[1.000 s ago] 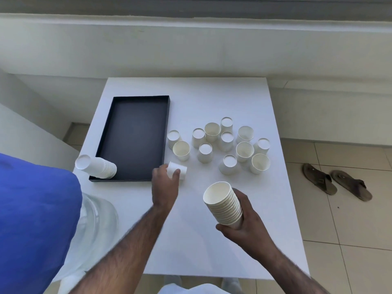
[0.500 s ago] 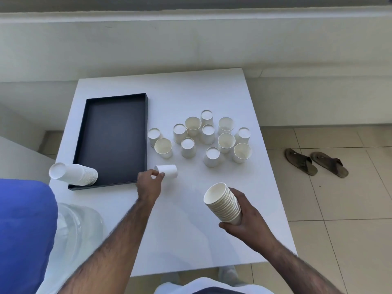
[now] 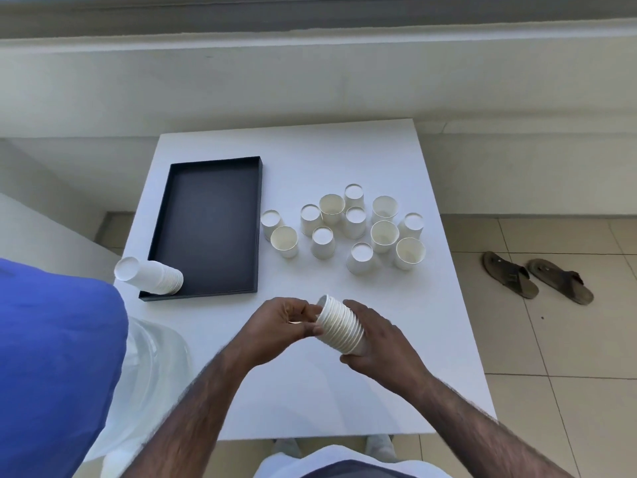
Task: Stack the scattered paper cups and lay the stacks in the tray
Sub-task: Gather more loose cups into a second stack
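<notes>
Right hand [image 3: 377,343] gripping tilted cup stack [image 3: 341,327] over white table [image 3: 310,391], left hand [image 3: 275,324] pinching its mouth; 12 loose cups [image 3: 355,220] right of black tray [image 3: 259,215]; second stack [image 3: 151,276] lying across tray's near-left corner.

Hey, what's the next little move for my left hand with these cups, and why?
Probably reach the left hand to the nearest loose cup, which stands mouth up beside the tray. That hand is at the mouth of the held stack, gripped by the right hand, and about a dozen cups stand unstacked on the table.
</notes>
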Motion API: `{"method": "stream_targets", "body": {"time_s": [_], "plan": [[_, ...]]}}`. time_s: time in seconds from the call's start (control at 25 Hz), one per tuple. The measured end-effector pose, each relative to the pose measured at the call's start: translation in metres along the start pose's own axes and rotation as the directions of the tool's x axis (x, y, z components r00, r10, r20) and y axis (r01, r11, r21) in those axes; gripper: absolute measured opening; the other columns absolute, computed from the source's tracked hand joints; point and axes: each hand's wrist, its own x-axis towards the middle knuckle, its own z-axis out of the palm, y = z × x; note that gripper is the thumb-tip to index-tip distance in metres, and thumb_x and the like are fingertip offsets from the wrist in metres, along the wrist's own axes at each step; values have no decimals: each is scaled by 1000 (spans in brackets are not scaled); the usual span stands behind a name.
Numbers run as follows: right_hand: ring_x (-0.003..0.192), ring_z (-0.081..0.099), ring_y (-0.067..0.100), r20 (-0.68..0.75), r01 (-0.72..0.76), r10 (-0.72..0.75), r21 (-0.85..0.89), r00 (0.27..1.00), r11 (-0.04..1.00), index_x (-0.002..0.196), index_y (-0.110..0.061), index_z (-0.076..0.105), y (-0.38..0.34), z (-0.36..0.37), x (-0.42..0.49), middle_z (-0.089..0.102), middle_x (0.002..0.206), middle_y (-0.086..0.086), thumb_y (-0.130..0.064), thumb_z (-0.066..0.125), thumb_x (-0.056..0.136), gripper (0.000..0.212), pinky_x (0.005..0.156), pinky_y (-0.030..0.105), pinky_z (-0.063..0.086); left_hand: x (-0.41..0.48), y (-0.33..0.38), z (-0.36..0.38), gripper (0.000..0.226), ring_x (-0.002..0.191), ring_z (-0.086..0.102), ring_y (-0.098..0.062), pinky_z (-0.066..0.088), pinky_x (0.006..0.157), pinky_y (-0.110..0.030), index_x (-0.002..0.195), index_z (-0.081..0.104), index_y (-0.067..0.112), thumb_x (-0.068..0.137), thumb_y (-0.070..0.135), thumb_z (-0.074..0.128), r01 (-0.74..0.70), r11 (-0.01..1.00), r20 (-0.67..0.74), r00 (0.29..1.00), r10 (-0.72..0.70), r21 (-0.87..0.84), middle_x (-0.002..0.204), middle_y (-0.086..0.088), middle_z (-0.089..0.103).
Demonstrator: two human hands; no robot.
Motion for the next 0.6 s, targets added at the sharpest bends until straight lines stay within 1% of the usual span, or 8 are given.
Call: {"method": "stream_targets", "body": {"time_s": [0.08, 0.12, 0.16, 0.24, 0.32, 0.44, 0.52, 0.6], "plan": [[116, 58, 8, -14, -15, 16, 110, 1000, 994, 144, -45, 37, -4, -2, 5, 57, 133, -24, -34, 79, 67, 89, 93, 38, 53, 6, 6, 4, 32, 93, 71, -17, 57, 90, -43, 94, 82, 21, 89, 49, 68, -60, 997, -53, 997, 57, -54, 103, -2, 79], [115, 58, 6, -22, -27, 31, 162, 999, 986, 144, -46, 38, -5, -4, 6, 58, 133, -25, -33, 80, 67, 89, 92, 38, 54, 14, 3, 3, 46, 91, 72, -18, 58, 86, -43, 98, 81, 18, 88, 59, 61, -86, 991, -159, 985, 69, -100, 100, -5, 79], [114, 59, 5, -36, -40, 48, 198, 998, 979, 144, -46, 38, -5, -6, 7, 58, 132, -25, -34, 80, 67, 90, 91, 38, 55, 26, -1, 0, 52, 88, 71, -19, 58, 82, -43, 99, 79, 16, 89, 62, 57, -103, 993, -304, 949, 83, -52, 97, -4, 77], [113, 59, 5, -66, -65, 82, 236, 994, 970, 145, -46, 37, -4, -9, 6, 58, 130, -25, -36, 82, 67, 90, 90, 38, 56, 58, -15, -13, 40, 85, 67, -17, 57, 77, -40, 105, 73, 17, 95, 54, 61, -63, 957, -529, 822, 211, 284, 97, 1, 70], [113, 59, 4, -76, -83, 106, 260, 991, 962, 145, -48, 35, -2, -11, 3, 58, 130, -26, -36, 84, 67, 92, 90, 38, 56, 93, -31, -28, 33, 92, 66, -21, 57, 78, -40, 122, 68, 19, 97, 40, 66, 98, 811, -535, 795, 285, 577, 106, -1, 66], [116, 58, 4, -80, -100, 126, 265, 989, 959, 145, -49, 34, 5, -16, -8, 57, 133, -26, -37, 84, 68, 93, 92, 38, 55, 141, -50, -42, 41, 105, 66, -32, 57, 81, -45, 136, 58, 19, 98, 33, 66, 232, 590, -421, 884, 204, 774, 118, -8, 67], [119, 57, 5, -92, -119, 147, 257, 985, 959, 146, -49, 33, 10, -20, -18, 55, 135, -26, -40, 83, 67, 94, 95, 37, 54, 165, -58, -47, 36, 103, 67, -34, 57, 81, -44, 131, 61, 18, 99, 32, 64, 266, 541, -414, 894, 170, 798, 117, -9, 69], [121, 57, 4, -117, -136, 170, 255, 979, 957, 147, -49, 35, 16, -24, -26, 54, 136, -27, -40, 83, 67, 93, 96, 37, 54, 183, -63, -49, 25, 100, 66, -34, 55, 78, -41, 120, 67, 15, 100, 29, 60, 302, 561, -454, 878, 150, 771, 114, -9, 70]]}}
